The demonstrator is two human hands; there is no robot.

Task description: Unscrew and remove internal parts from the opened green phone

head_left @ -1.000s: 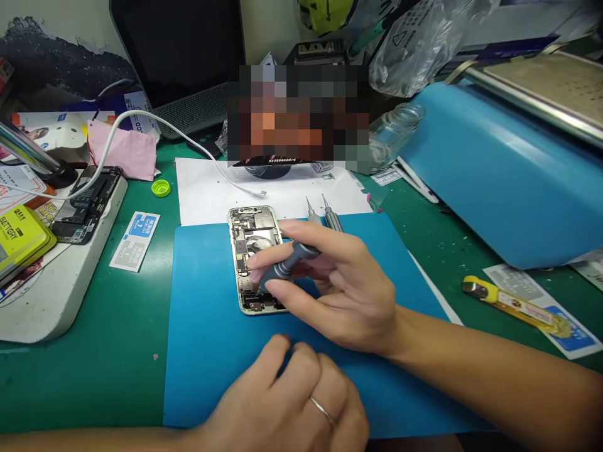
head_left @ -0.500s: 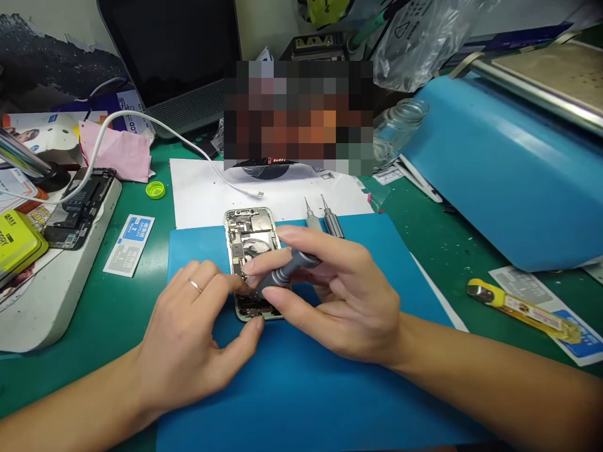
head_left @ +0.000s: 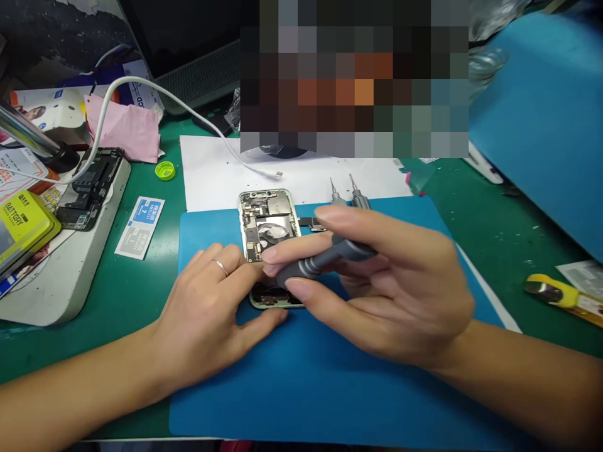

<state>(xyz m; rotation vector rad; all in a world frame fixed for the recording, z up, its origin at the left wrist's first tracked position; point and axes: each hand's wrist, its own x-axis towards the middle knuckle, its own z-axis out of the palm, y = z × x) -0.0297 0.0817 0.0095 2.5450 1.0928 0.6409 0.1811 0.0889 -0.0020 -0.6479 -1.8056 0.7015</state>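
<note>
An opened phone (head_left: 276,220) with its inner parts exposed lies on the blue mat (head_left: 282,376). My left hand (head_left: 214,304) rests at its lower left, index finger and thumb reaching the phone's edges, with a ring on one finger. Over the phone's lower right, my right hand (head_left: 377,282) holds a dark grey screwdriver (head_left: 325,257) between thumb and fingers, tilted. The tool's tip is hidden behind the fingers. Beside the phone's right edge lies a small dark part (head_left: 313,223). Two more screwdrivers (head_left: 358,196) lie just beyond my right hand.
A white cable (head_left: 207,122) arcs over white paper (head_left: 202,176). On the left are another opened phone (head_left: 92,188), a yellow battery box (head_left: 23,223), a green cap (head_left: 164,170) and a small card (head_left: 140,227). A yellow cutter (head_left: 560,294) lies at right.
The camera view has shifted, and my right hand appears larger with the screwdriver lying flatter. The small dark part beside the phone has come into sight. My left hand stays at the phone.
</note>
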